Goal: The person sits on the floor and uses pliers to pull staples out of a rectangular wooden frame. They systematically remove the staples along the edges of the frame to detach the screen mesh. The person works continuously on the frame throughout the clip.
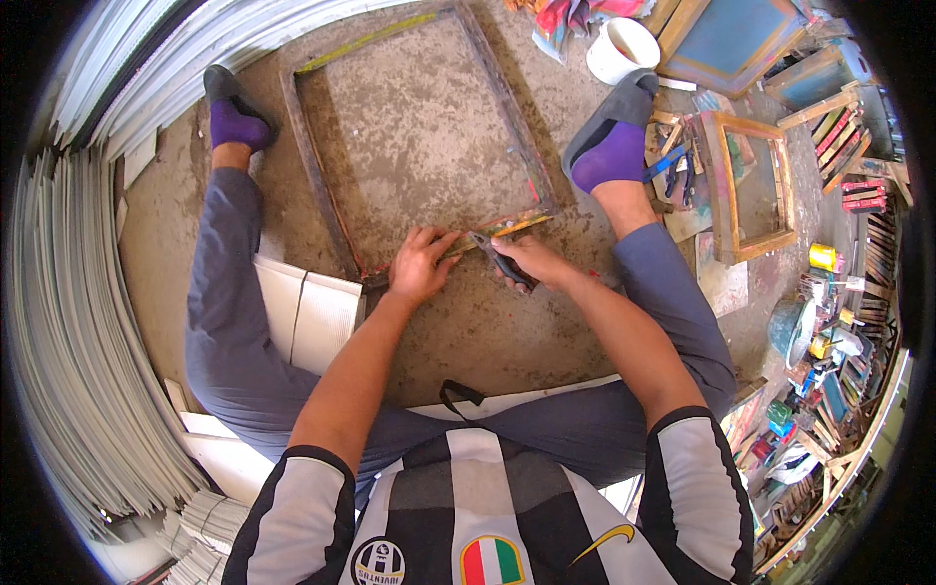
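A worn, paint-stained wooden frame lies on the floor between my outstretched legs. My left hand rests on its near bar, fingers bent over the wood; what the fingertips pinch, if anything, is hidden. In my right hand is a pair of pliers with dark handles, gripped with the jaws toward the same bar. The tip of the pliers meets the bar just right of my left fingers. Yellow and red paint marks show along the bar near the right corner.
Tall stacks of pale sheets line the left. A white bundle lies by my left leg. Beyond my right foot stands a white bucket. Another wooden frame, tools, yellow cans and clutter fill the right side.
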The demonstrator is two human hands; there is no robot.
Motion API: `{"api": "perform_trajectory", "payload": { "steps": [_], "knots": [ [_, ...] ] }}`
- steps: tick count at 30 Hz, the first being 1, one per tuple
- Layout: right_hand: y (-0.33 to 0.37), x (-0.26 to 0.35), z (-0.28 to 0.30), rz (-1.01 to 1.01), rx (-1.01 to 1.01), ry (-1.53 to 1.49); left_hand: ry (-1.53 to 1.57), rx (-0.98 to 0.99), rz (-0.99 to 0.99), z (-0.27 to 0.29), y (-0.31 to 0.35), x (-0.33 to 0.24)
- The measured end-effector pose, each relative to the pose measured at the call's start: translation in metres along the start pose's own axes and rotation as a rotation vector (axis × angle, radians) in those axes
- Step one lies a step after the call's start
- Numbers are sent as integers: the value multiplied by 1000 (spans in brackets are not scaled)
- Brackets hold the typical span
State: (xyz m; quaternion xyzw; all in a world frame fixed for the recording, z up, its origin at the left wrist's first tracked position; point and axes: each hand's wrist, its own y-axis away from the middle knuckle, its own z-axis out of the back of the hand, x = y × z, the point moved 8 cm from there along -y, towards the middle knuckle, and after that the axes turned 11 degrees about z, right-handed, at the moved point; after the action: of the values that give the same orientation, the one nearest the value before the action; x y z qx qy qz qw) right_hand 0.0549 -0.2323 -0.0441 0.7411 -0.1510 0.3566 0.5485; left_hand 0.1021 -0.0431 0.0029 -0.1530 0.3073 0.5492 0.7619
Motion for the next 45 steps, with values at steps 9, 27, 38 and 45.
{"api": "perform_trajectory", "payload": {
  "steps": [9, 27, 38, 45],
  "knots": [
    [9, 18, 2, -34, -131, 153, 5, -17, -35, 0, 0, 0],
    [39, -10, -12, 134, -68, -109, 15, -15, -20, -6, 1, 8],
    [15, -27, -53, 94, -50, -351, -3, 28, 22, -2, -1, 4],
    [8, -23, -67, 58, -92, -552, 19, -5, -2, -3, 1, 7]
  ]
}}
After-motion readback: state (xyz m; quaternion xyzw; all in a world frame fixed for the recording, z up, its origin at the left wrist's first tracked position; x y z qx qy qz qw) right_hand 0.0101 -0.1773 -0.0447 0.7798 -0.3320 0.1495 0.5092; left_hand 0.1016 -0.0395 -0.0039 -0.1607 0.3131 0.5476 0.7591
